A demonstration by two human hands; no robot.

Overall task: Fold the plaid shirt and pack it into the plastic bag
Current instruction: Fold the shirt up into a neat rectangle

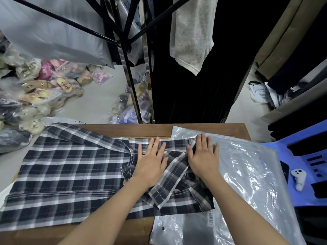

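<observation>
A navy, grey and white plaid shirt lies spread across a wooden table, its body stretching left and hanging past the left edge. Its collar end is bunched near the middle, with a sleeve folded over it. My left hand presses flat on the shirt near the collar, fingers straight. My right hand lies flat beside it on the shirt's right edge, fingertips reaching the clear plastic bag. That bag lies on the table's right side, partly under the shirt.
A blue plastic chair with a small white controller stands at the right. Bagged slippers and toys are piled on the floor at the left. A clothes rack with a black garment and a grey garment hangs behind the table.
</observation>
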